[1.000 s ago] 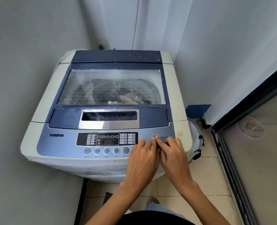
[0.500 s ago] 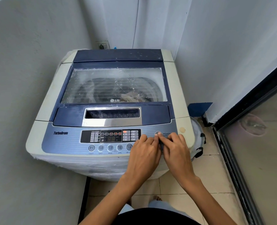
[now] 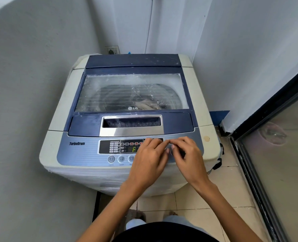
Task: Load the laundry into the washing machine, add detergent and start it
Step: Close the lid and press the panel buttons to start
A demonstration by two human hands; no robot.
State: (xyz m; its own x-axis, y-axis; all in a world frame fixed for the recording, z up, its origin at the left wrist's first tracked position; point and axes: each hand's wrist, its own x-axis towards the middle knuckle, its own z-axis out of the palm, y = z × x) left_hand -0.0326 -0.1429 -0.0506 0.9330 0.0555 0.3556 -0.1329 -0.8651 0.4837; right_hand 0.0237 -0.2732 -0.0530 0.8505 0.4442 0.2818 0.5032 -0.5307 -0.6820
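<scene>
Left hand (image 3: 148,161), fingers (image 3: 153,143) loosely bent, and right hand (image 3: 188,158) (grip unclear) hide half the control panel (image 3: 113,146); socket (image 3: 112,50) behind.

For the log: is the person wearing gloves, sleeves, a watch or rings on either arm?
No. The left hand and right hand are bare, with no gloves, rings or watch visible. The left forearm and right forearm show no sleeve down to the frame's lower edge.
</scene>
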